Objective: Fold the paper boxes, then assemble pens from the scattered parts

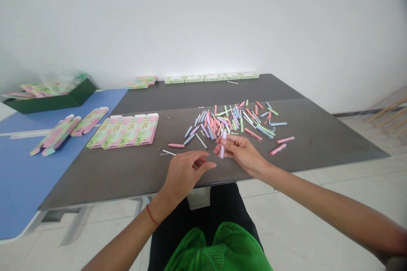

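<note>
My right hand [237,151] pinches a pale purple pen barrel [223,144], upright between thumb and fingers, above the table's near side. Just left of it is my left hand [190,167], its thumb and fingers curved with a gap between them and nothing seen inside. Beyond both hands lies a loose heap of pen parts [233,120] in pink, blue, purple and green, with thin white refills among them. A pink pen part [176,145] and a white refill [168,152] lie near my left fingers. To the right are two pink pens [278,149].
Several pink-green cartons marked 5 [125,131] lie overlapping on the dark table [127,173]. More boxes [213,77] line the wall edge. On the blue table [19,178] at left are flat cartons [60,134] and a dark green tray [51,103] with packaging.
</note>
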`<state>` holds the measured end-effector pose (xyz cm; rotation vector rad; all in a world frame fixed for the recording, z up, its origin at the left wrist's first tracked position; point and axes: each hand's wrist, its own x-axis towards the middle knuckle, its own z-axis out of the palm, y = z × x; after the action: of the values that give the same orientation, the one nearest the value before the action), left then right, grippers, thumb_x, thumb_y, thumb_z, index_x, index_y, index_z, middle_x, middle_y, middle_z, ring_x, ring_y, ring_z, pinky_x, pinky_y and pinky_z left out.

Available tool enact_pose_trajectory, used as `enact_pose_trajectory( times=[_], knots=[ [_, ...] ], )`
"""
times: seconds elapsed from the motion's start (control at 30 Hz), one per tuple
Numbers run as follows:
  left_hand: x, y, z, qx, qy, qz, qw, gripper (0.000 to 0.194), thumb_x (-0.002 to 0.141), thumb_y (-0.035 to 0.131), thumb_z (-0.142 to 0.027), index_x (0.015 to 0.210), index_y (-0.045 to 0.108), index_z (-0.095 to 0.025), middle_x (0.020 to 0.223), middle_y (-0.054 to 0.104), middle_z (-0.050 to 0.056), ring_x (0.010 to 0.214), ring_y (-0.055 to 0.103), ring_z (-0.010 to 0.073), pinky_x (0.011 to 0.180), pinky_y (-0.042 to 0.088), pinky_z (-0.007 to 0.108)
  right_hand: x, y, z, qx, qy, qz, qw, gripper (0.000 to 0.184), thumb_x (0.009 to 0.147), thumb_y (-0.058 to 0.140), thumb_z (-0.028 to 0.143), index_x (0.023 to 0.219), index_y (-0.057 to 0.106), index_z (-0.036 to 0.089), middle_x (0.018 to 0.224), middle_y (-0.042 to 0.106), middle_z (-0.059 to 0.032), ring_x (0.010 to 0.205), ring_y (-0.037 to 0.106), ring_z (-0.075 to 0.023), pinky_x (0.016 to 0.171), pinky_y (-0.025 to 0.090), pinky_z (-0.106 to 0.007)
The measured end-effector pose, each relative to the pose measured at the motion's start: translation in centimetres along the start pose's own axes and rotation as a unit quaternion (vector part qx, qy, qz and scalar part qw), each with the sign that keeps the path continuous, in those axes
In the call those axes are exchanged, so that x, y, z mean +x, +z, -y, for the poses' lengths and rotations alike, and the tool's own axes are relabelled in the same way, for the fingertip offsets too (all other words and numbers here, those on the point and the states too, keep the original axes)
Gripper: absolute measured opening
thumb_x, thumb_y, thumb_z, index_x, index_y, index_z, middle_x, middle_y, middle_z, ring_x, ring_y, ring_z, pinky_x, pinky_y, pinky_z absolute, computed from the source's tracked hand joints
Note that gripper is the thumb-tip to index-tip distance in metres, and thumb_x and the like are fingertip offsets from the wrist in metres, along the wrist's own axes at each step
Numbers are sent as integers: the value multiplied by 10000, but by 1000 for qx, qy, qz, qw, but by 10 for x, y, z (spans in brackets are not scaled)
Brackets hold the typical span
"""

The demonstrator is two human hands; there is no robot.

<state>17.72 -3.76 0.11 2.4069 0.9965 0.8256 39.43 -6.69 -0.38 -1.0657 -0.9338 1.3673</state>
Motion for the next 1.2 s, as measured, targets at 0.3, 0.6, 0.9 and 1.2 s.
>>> enact_pose_trajectory(
  times=[0.3,0.6,0.9,1.2],
  knots=[
    [44,-10,42,241,97,66,963,266,984,588,-147,1126,764,-289,1079,752,35,879,703,195,640,469,257,-13,-42,16,-181,-77,-15,980,396,894,687,570,961,714,181,659,483,36,545,374,-112,499,271,-264],
    [76,17,43,308,251,188,898,191,963,605,-106,839,737,-165,939,714,84,875,633,220,648,454,285,-22,-56,18,-323,-111,-5,940,319,979,573,462,841,664,190,702,554,2,607,454,-145,578,338,-284],
    [46,-7,24,-25,150,-21,988,92,962,632,-180,971,723,-184,988,765,33,859,721,134,827,580,244,-40,-63,5,-435,-169,-2,885,237,1037,465,317,1027,663,188,834,655,-41,755,601,-204,684,444,-317],
    [-17,-1,11,-389,-111,-111,908,99,791,807,-163,843,723,-152,932,801,68,853,802,208,826,662,286,-40,-40,9,-374,-117,4,920,251,961,653,411,1067,689,186,787,597,-4,676,502,-160,614,373,-273]
  ],
)
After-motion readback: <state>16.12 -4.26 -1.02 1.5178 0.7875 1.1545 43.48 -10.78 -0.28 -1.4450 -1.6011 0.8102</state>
